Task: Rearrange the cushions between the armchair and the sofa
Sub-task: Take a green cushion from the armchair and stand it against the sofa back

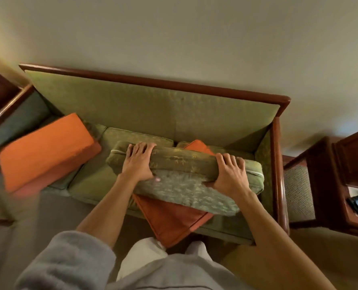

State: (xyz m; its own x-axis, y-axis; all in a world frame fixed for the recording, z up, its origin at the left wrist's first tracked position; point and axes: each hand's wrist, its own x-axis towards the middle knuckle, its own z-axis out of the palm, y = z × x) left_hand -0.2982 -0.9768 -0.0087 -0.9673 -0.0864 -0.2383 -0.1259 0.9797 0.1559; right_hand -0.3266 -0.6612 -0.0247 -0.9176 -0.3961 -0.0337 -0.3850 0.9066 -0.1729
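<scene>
I hold a thick green patterned cushion [186, 181] over the green sofa [153, 105]. My left hand [138, 162] grips its left part and my right hand [230, 172] grips its right part, fingers curled over the top edge. Under it lies an orange cushion [171, 220] on the right of the seat, one corner hanging over the sofa's front edge. A second, larger orange cushion [46, 149] rests tilted at the sofa's left end, against the green-seated armchair [15, 120].
The sofa has a dark wooden frame [280, 174] and stands against a plain wall. A wooden side table [341, 185] with a dark flat object stands to the right. Carpeted floor lies in front, where my legs stand.
</scene>
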